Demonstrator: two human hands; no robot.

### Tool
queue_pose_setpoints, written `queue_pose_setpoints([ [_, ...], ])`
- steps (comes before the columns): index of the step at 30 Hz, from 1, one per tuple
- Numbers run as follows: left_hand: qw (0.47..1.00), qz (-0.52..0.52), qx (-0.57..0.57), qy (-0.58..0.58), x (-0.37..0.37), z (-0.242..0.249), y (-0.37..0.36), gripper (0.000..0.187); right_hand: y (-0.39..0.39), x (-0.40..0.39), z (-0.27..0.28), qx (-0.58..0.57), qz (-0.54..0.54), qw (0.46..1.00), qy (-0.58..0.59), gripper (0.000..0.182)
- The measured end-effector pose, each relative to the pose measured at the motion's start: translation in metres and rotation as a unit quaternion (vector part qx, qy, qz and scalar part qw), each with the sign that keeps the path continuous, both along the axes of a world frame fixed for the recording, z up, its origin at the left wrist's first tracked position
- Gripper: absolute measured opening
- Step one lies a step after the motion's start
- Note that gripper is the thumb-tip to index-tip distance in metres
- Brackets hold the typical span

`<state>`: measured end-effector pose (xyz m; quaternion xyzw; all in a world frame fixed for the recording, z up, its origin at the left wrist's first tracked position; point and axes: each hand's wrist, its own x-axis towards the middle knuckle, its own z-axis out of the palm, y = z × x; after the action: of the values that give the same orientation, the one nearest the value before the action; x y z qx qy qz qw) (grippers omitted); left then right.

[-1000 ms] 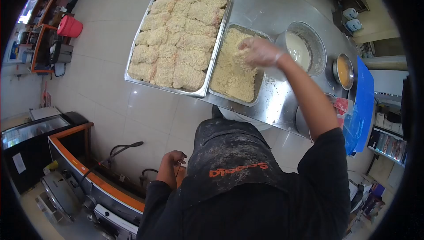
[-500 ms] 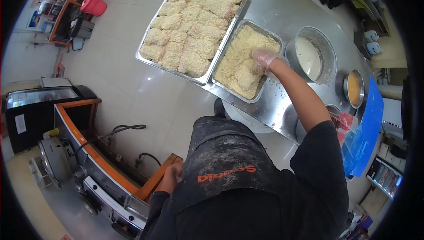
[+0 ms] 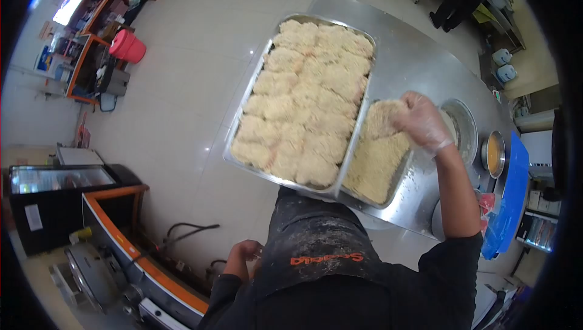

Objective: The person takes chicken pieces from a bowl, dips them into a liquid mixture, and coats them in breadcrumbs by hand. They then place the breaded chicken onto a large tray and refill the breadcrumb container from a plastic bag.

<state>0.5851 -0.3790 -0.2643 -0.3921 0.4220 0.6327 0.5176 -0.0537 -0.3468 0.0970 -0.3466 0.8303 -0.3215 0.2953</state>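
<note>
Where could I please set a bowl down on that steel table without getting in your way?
The table is bare beyond the big tray of breaded pieces, toward its far end, and in a narrow strip along the near edge below the crumb tray. It is crowded right of the crumb tray, around the right hand and the bowls.

You stand on a pale tiled floor (image 3: 182, 87) that shines a little. A long steel table (image 3: 419, 57) runs ahead of you. On your left is a counter with an orange edge (image 3: 115, 233) and a glass-top freezer (image 3: 57, 179). A red bucket (image 3: 127, 46) sits far off by some shelves (image 3: 85, 69). Daylight comes in at a window (image 3: 67, 7).
</note>
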Motion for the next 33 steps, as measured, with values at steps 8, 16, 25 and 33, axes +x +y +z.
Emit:
queue_pose_setpoints([
  [8, 0.981, 0.100, -0.061, -0.157, 0.017, 0.039, -0.192, 0.044, -0.228, -0.025, -0.039, -0.193, -0.174, 0.955, -0.145, 0.032],
  [16, 0.996, 0.034, -0.071, -0.046, 0.051, 0.077, -0.198, 0.040, -0.316, -0.095, -0.126, 0.017, 0.020, 0.999, -0.041, 0.029],
  [25, 0.995, 0.005, -0.088, 0.044, 0.058, 0.056, -0.199, 0.042, -0.360, -0.038, -0.056, 0.283, 0.079, 0.900, 0.322, 0.051],
  [33, 0.997, -0.052, -0.019, 0.048, 0.042, 0.013, -0.245, 0.057, -0.351, 0.018, -0.096, 0.188, 0.114, 0.913, 0.344, 0.093],
])
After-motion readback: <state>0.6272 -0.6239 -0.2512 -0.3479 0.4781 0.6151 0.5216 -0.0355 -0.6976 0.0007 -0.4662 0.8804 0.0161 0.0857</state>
